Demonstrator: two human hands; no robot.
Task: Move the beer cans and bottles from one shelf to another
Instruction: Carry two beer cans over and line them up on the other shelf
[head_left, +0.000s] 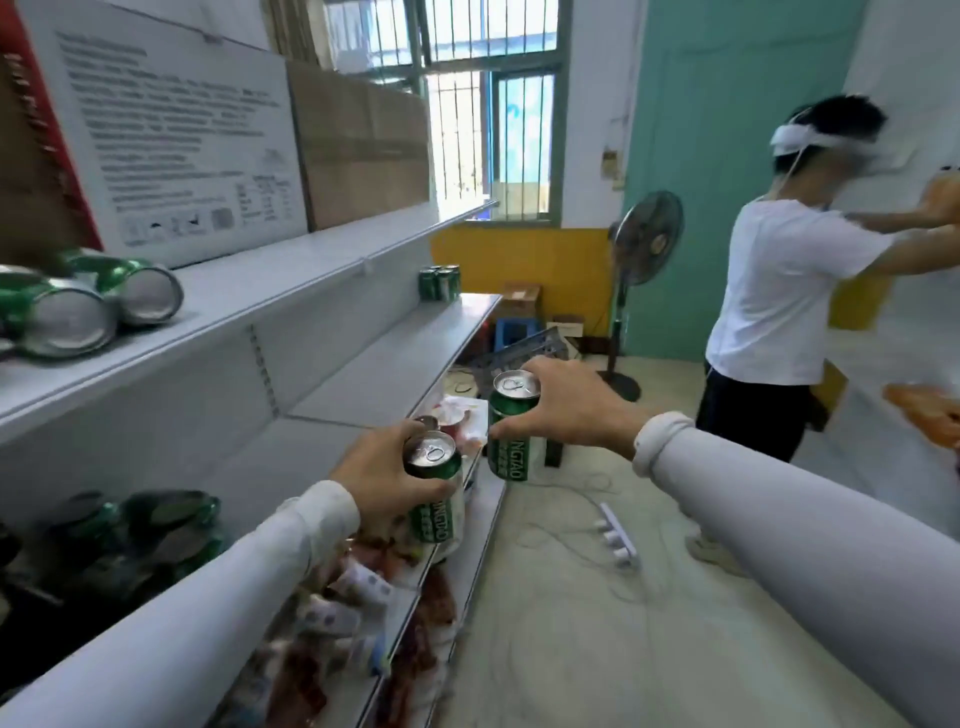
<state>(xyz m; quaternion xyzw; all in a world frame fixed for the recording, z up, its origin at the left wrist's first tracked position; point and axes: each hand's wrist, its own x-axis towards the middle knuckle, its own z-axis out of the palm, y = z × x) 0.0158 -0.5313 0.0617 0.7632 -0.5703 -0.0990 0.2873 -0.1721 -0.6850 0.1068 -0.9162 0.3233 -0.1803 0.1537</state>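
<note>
Beer cans (435, 488) (511, 431) | upright, gripped by both hands, beyond shelf edge (400, 613)

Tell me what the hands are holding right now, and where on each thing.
Each holds an upright green beer can. The left hand grips its can around the upper side; the right hand grips its can from above, around the top.

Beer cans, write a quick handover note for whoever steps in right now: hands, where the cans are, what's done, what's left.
Left hand: grips an upright green can from the side.
Right hand: grips a second upright can near its top.
Both are held in front of the shelf edge, not set down.
Upper shelf: two cans on their sides at the near end; a small upright group at the far end of the shelf below.
More cans lie on the lower shelf.
Left: place both held cans. How many are already moved, I cannot tell.
</note>
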